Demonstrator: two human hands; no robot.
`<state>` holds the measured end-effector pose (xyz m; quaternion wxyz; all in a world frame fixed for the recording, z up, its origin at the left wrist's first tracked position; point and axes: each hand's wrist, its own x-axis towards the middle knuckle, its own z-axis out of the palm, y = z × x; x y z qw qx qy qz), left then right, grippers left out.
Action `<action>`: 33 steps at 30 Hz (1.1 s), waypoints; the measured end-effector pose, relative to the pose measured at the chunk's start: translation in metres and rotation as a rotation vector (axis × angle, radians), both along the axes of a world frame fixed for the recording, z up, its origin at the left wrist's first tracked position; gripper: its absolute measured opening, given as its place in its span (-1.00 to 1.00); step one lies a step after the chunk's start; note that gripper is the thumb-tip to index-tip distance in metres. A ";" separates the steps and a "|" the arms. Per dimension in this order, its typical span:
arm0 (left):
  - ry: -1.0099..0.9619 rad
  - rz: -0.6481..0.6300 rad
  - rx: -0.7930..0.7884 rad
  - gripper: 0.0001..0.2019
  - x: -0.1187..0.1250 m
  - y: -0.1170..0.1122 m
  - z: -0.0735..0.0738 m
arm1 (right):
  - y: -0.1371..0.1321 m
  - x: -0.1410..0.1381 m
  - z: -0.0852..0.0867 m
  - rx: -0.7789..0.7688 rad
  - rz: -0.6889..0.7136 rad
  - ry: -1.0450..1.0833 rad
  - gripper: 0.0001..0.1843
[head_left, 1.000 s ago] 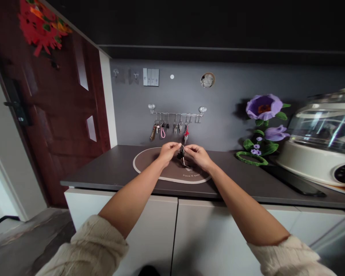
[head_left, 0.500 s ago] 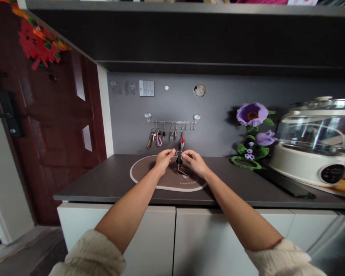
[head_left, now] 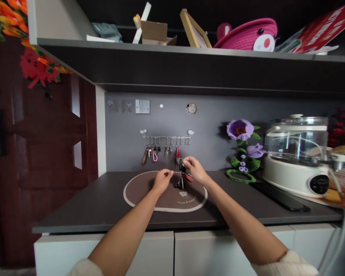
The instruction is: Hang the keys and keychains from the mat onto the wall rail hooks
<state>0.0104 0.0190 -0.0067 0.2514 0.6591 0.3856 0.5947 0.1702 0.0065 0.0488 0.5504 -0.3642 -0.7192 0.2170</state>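
My right hand [head_left: 196, 168] pinches the ring of a bunch of keys [head_left: 182, 179] between thumb and fingers. The bunch dangles over the brown oval mat [head_left: 140, 193], with black pieces and a red tag showing. My left hand [head_left: 162, 181] is a little to the left of the keys and apart from them. Its thumb and fingertips are pressed together with nothing visible in them. Behind the hands, a clear hook rail [head_left: 166, 137] on the grey wall carries several key sets, among them a pink loop [head_left: 155, 155] and a red piece [head_left: 177, 154].
The mat lies on a dark countertop [head_left: 83, 203]. To the right stand a purple flower decoration [head_left: 240, 130], a white appliance with a clear upper part [head_left: 290, 168] and a black phone-like slab [head_left: 284, 199]. An overhead shelf [head_left: 166, 48] holds a pink basket [head_left: 253, 36] and a box.
My view has tilted up, so the shelf contents now show. My left hand has come away from the key ring, down and left. My right hand now holds the keys alone, nearer the rail.
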 end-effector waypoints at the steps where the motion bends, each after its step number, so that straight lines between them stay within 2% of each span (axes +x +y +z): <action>1: 0.010 0.005 0.000 -0.71 0.000 0.001 -0.001 | 0.002 0.001 0.003 -0.008 -0.007 0.003 -0.77; 8: 0.064 0.040 0.006 -0.73 0.000 0.002 -0.001 | 0.012 0.000 0.030 -0.089 -0.023 0.103 -0.84; 20: 0.081 0.048 -0.023 -0.73 0.001 0.008 -0.007 | 0.051 -0.008 0.068 -0.204 -0.056 0.261 -0.95; 28: 0.056 0.062 -0.036 -0.72 0.000 0.009 -0.006 | 0.063 -0.007 0.077 -0.263 -0.088 0.342 -0.91; 33: 0.038 0.063 -0.040 -0.72 0.000 0.011 -0.007 | 0.064 -0.006 0.079 -0.248 -0.064 0.307 -0.90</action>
